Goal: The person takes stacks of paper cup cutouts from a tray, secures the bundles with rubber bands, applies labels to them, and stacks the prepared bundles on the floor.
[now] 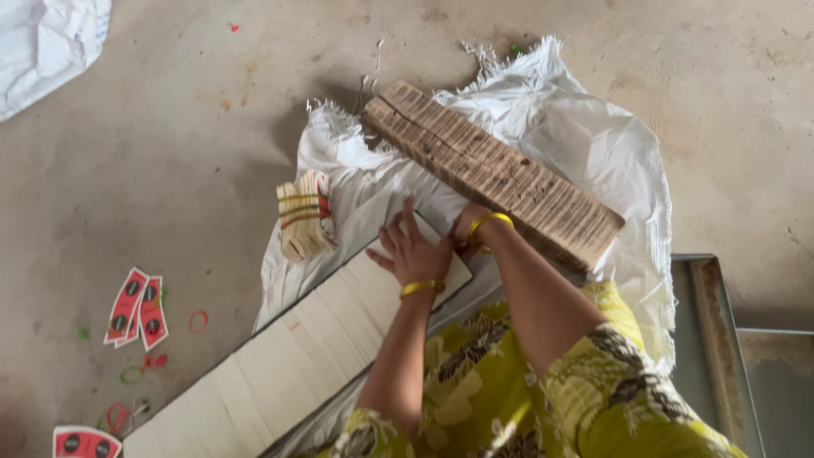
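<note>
Left hand [413,254]: we note it lies flat, fingers [392,243] spread, palm pressing the far end of a long row of cream paper blanks [288,360]; it grips nothing.
Right hand [469,233]: mostly hidden behind the left hand and wrist; we cannot tell whether its fingers are closed or what they hold. It sits at the same end of the row.
Row position: runs from under the left palm back toward the lower left edge of the view, on a white woven sack [585,144].
Done so far (our judgement): one bundle [303,216] of blanks, bound with rubber bands, stands just left of the fingers; we read it as finished.
Left to do (our judgement): nearly the whole row is unbanded, so most work remains.
Other stock: a brown, ridged stack of sheets [492,170] lies just beyond the fingers, tilted across the sack.
Surface: bare concrete floor [170,127], stained and dusty.
Litter: loose rubber bands [197,321] and red printed blanks [136,309] well left of the fingers.
Surroundings: metal tray edge [708,314] to the right; another white sack [47,42] at far upper left.
</note>
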